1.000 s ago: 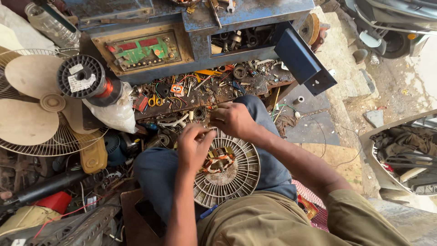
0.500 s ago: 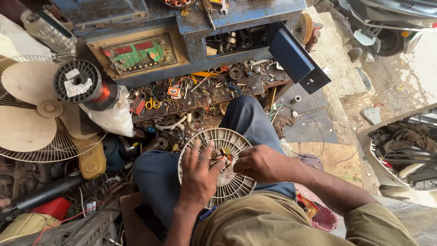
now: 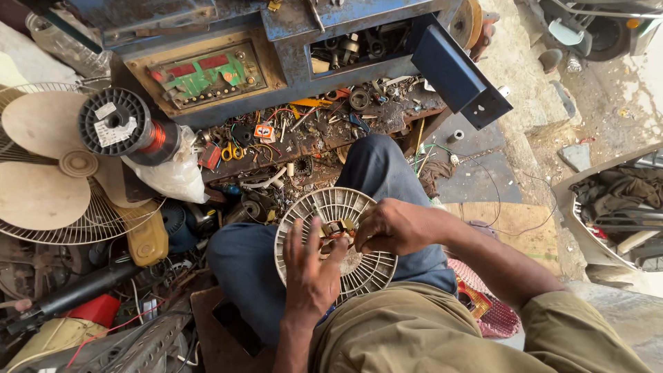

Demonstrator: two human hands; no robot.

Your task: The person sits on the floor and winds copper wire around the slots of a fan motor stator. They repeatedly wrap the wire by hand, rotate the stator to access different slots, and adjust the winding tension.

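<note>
- Resting on your lap, the round white fan grille (image 3: 336, 242) needs your left hand (image 3: 312, 275) kept spread flat against it.
- Pinch steadily with your right hand (image 3: 392, 226), closed on the small motor part (image 3: 336, 228) at its centre.
- Mind the loose wires.

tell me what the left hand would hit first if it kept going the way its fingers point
The left hand lies flat on the round slotted fan housing, fingers pointing up the picture. Straight on it would probably meet the copper-wound motor core at the housing's centre, just off the fingertips; depth is hard to judge.
</note>
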